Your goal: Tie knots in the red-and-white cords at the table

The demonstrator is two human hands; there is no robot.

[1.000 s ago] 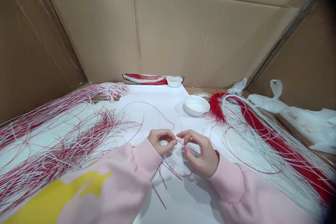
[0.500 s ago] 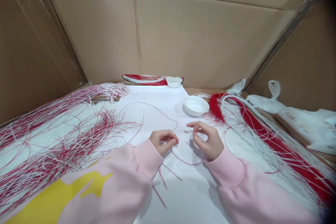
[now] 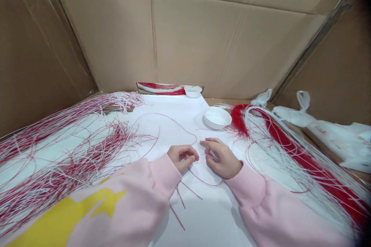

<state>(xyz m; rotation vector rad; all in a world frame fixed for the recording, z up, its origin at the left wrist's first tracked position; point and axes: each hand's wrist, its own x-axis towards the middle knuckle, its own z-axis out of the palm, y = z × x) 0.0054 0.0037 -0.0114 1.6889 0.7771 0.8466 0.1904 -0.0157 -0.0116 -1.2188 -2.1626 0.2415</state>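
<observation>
Left hand [image 3: 182,159] and right hand [image 3: 222,158] curl in narrow grips just apart over a white paper sheet [image 3: 171,104], any strand between the fingertips too fine to tell. Thin red cord [image 3: 208,184] arcs on the paper just below them. White ceramic bowl [image 3: 217,117] stands beyond. Tangled red-and-white strands [image 3: 66,150] spread left, a long red-and-white hank [image 3: 301,158] right, before brown cardboard walls [image 3: 232,38].

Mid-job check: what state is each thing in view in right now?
left hand, curled, fingertips together
right hand, curled, fingers near thumb
red cord, looped on paper below hands
white bowl, upright
small bowl, upright
left cord heap, loose, tangled
right cord bundle, draped lengthwise
plastic bag, crumpled
</observation>
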